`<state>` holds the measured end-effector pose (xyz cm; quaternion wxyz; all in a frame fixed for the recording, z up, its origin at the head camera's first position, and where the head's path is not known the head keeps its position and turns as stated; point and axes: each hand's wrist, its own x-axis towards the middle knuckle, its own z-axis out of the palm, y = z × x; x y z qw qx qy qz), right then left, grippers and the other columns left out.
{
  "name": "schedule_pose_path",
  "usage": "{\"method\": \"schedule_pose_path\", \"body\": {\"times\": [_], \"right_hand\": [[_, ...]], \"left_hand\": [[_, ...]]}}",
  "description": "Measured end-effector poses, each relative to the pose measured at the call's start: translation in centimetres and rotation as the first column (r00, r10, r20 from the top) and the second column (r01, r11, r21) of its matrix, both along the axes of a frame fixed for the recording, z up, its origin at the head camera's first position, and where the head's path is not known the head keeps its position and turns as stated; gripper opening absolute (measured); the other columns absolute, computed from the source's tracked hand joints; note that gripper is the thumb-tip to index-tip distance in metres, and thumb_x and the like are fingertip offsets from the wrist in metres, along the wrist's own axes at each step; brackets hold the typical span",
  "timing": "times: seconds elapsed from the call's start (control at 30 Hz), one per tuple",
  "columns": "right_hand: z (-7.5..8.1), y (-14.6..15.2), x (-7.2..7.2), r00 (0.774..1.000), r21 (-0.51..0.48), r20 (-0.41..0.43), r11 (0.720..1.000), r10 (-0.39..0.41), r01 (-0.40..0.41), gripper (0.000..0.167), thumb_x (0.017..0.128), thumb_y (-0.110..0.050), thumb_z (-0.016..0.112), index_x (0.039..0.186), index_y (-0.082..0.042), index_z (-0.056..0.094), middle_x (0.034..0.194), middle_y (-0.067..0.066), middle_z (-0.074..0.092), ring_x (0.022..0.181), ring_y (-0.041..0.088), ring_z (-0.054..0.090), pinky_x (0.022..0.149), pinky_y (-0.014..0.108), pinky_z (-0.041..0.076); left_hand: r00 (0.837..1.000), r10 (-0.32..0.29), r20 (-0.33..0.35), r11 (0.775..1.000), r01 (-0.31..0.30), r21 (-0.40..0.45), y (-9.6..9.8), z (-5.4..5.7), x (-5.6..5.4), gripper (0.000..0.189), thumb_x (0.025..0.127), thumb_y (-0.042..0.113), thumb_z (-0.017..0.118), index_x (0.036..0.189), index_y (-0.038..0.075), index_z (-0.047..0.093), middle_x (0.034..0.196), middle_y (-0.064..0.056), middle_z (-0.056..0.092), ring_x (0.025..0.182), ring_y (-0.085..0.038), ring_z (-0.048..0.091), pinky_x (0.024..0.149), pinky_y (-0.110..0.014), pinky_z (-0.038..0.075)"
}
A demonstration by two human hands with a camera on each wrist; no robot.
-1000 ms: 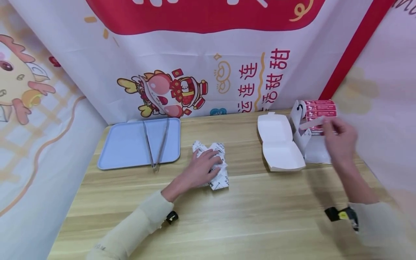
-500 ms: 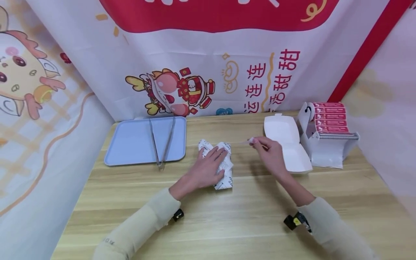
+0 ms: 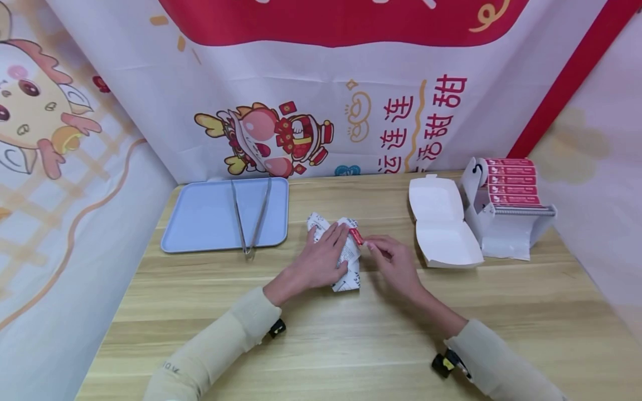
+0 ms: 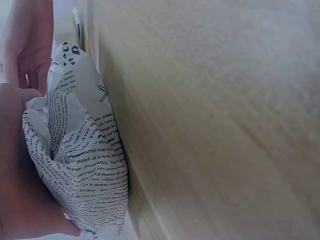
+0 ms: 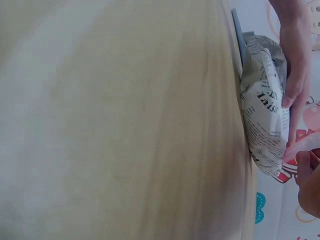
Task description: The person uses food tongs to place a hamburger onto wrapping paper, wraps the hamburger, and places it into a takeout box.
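A parcel wrapped in newsprint-patterned paper [image 3: 348, 278] lies on the table, its folded sides bulging in the left wrist view. My left hand [image 3: 322, 259] rests over its top with fingers extended, keeping the overlapping flaps down. Between thumb and forefinger my right hand [image 3: 396, 266] pinches one end of a small red sticker [image 3: 356, 236]. The sticker's other end meets the parcel's upper right side, just past the left fingertips. From the right wrist view, the sticker [image 5: 301, 147] shows its pale underside close to the paper.
A white clamshell box [image 3: 446, 242] stands unfolded to the right. Beside it is a label dispenser [image 3: 512, 223] carrying a roll of red stickers. Metal tongs [image 3: 257, 225] lie across a blue tray [image 3: 198, 223] on the left. A printed cloth backdrop [image 3: 321, 72] rises behind the table.
My right hand has come from the label dispenser leftward to the parcel, bringing the sticker to its paper. The left hand has stayed on the parcel.
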<state>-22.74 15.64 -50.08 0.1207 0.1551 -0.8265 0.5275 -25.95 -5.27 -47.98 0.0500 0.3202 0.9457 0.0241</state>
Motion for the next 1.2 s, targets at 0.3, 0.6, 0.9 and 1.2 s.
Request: {"method": "schedule_pose_path", "body": {"times": [0.3, 0.6, 0.9, 1.2], "right_hand": [[-0.4, -0.4, 1.0, 1.0, 0.082, 0.0, 0.996, 0.022, -0.022, 0.02, 0.098, -0.011, 0.062, 0.11, -0.002, 0.074, 0.118, 0.015, 0.073, 0.111, 0.03, 0.069, 0.092, 0.036, 0.058], [-0.5, -0.6, 1.2, 0.995, 0.16, 0.074, 0.984, 0.072, -0.083, 0.032, 0.098, -0.023, 0.063, 0.127, -0.009, 0.068, 0.135, 0.011, 0.064, 0.116, 0.026, 0.066, 0.087, 0.03, 0.06], [-0.3, -0.5, 0.6, 0.985, 0.374, 0.108, 0.912, 0.138, -0.169, 0.062, 0.096, -0.031, 0.063, 0.151, -0.009, 0.043, 0.159, 0.011, 0.039, 0.139, 0.038, 0.045, 0.111, 0.056, 0.042], [-0.1, 0.0, -0.3, 0.948, 0.421, 0.208, 0.852, 0.243, -0.311, 0.08, 0.095, -0.039, 0.059, 0.159, -0.01, 0.022, 0.167, 0.012, 0.02, 0.148, 0.039, 0.031, 0.119, 0.058, 0.029]], "left_hand": [[1.0, 0.008, 0.015, 1.0, -0.008, -0.007, 0.1, 0.1, 0.0, 0.08, 0.1, 0.05, 0.04, 0.16, 0.005, 0.011, 0.168, -0.011, 0.011, 0.156, -0.03, 0.014, 0.121, -0.067, 0.011], [1.0, 0.01, 0.026, 1.0, -0.009, -0.022, 0.1, 0.2, -0.1, 0.079, 0.101, 0.051, 0.038, 0.16, 0.008, 0.01, 0.169, -0.009, 0.011, 0.156, -0.029, 0.013, 0.121, -0.066, 0.011], [0.999, 0.002, 0.043, 1.0, -0.001, -0.021, 0.0, 0.4, -0.2, 0.08, 0.1, 0.052, 0.039, 0.16, 0.009, 0.01, 0.169, -0.008, 0.01, 0.156, -0.027, 0.012, 0.121, -0.066, 0.008], [0.999, -0.007, 0.041, 1.0, 0.007, -0.016, 0.0, 0.2, -0.2, 0.079, 0.1, 0.051, 0.039, 0.16, 0.008, 0.011, 0.169, -0.009, 0.011, 0.156, -0.028, 0.013, 0.121, -0.067, 0.009]]}}
